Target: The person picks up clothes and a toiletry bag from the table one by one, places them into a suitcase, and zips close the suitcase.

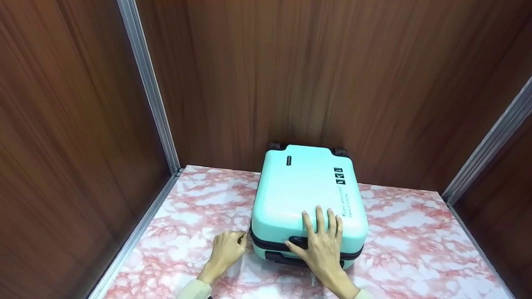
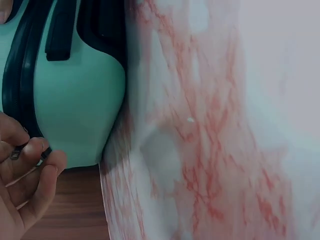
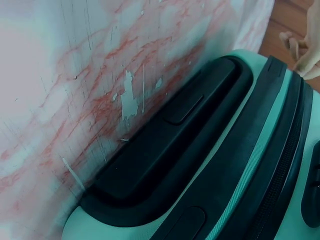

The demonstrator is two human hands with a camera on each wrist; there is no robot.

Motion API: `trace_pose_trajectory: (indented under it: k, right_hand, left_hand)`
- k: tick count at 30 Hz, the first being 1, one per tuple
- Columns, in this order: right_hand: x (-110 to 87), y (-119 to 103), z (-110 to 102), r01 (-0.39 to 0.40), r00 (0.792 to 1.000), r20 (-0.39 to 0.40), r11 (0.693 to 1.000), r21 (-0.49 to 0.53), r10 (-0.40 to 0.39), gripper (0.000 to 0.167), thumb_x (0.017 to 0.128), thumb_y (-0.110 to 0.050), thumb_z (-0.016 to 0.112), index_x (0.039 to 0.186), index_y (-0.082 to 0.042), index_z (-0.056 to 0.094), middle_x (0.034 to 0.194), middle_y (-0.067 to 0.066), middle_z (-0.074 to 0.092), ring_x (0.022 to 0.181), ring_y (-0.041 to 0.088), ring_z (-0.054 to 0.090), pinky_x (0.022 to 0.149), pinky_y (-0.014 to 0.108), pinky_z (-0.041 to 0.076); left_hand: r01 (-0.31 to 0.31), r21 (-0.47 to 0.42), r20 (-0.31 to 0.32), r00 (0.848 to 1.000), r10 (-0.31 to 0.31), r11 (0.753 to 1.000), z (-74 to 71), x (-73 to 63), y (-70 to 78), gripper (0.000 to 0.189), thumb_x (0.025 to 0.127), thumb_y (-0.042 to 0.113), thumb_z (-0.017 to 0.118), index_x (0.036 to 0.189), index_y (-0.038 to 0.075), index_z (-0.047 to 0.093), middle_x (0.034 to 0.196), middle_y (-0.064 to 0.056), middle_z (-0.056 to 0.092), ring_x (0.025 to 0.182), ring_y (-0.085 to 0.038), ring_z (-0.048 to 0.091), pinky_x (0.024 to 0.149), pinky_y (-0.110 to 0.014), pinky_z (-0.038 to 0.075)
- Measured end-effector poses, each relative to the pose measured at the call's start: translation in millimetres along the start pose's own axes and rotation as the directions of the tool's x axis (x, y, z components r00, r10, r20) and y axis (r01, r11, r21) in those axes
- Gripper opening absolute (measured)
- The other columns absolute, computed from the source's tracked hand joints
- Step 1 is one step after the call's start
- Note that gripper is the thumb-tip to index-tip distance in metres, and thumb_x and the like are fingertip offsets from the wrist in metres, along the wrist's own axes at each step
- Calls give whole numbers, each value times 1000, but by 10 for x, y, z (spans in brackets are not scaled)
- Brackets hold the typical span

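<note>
A mint-green hard-shell suitcase [image 1: 303, 187] lies flat, its black side handle [image 3: 220, 160] and zipper band [image 3: 282, 175] facing me. At its near left corner my left hand [image 1: 227, 248] pinches a small dark zipper pull [image 2: 17, 151] between thumb and fingers, seen close in the left wrist view. My right hand [image 1: 324, 245] rests spread on the near right part of the lid, fingers straight and pointing away, thumb beside the black lock [image 1: 298, 241]. The right hand is out of its own wrist view, where the left hand [image 3: 306, 50] shows at the far corner.
The suitcase stands on a red-and-white marbled tabletop [image 1: 199, 199] with scuffed patches [image 3: 129, 97] near the handle. Brown wood-grain panels [image 1: 257, 74] rise behind and at both sides, joined by metal corner strips [image 1: 149, 83]. The suitcase's wheels [image 1: 275, 145] face the back panel.
</note>
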State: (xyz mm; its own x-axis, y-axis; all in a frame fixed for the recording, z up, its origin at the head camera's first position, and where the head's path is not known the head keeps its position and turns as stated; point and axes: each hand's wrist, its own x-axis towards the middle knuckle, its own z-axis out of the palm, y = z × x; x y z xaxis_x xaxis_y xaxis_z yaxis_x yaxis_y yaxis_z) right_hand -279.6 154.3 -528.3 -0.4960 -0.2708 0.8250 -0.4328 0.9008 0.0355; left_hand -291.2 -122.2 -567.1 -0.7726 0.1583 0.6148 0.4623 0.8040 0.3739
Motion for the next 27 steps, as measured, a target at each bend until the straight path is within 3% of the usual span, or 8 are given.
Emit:
trace_pose_trajectory:
  k: [6, 13, 17, 21, 24, 27]
  right_hand:
    - [-3, -6, 7, 3, 1000, 3, 1000, -5, -3, 95, 66, -69, 76, 138, -12, 55, 141, 28, 45, 130, 54, 35, 106, 66, 19]
    - [17, -29, 21, 1, 1000, -10, 1000, -6, -1, 92, 67, -67, 73, 137, -10, 55, 139, 29, 46, 128, 55, 35, 106, 66, 20]
    - [38, -52, 30, -14, 1000, -8, 1000, -7, 14, 90, 67, -65, 73, 136, -9, 54, 139, 30, 45, 128, 55, 35, 105, 67, 19]
    - [30, -93, 42, -29, 1000, 0, 1000, -3, 29, 90, 67, -63, 73, 135, -8, 53, 139, 30, 44, 128, 56, 33, 105, 68, 18]
    - [19, -91, 43, -30, 1000, 8, 1000, -9, 30, 90, 67, -63, 72, 136, -9, 52, 139, 30, 43, 128, 56, 33, 105, 68, 18]
    - [18, -71, 40, -25, 1000, 7, 1000, -20, 25, 90, 67, -64, 71, 136, -9, 52, 139, 31, 43, 128, 57, 33, 104, 68, 18]
  left_hand:
    - [39, 38, -27, 999, -38, 999, 18, 8, 52, 29, 81, 7, 66, 56, 17, 56, 47, 12, 34, 44, -6, 30, 39, -26, 30]
    - [71, 87, -86, 994, -63, 994, 49, 22, 76, 27, 81, 10, 69, 57, 17, 59, 48, 6, 49, 43, -15, 49, 41, -33, 37]
    - [100, 105, -90, 992, -91, 989, 62, 85, 63, 28, 83, 13, 70, 57, 17, 61, 49, 5, 53, 44, -18, 52, 42, -34, 38]
    - [120, 122, -81, 991, -111, 985, 96, 179, 5, 37, 85, 13, 70, 53, 18, 53, 47, 8, 44, 43, -14, 45, 43, -32, 36]
    - [144, 83, -75, 988, -138, 986, 151, 281, -29, 46, 86, 9, 68, 50, 20, 42, 47, 11, 32, 44, -12, 36, 43, -31, 33]
    - [176, 25, -75, 982, -174, 984, 196, 361, -41, 49, 85, 6, 68, 49, 20, 38, 47, 12, 30, 45, -12, 38, 44, -33, 35]
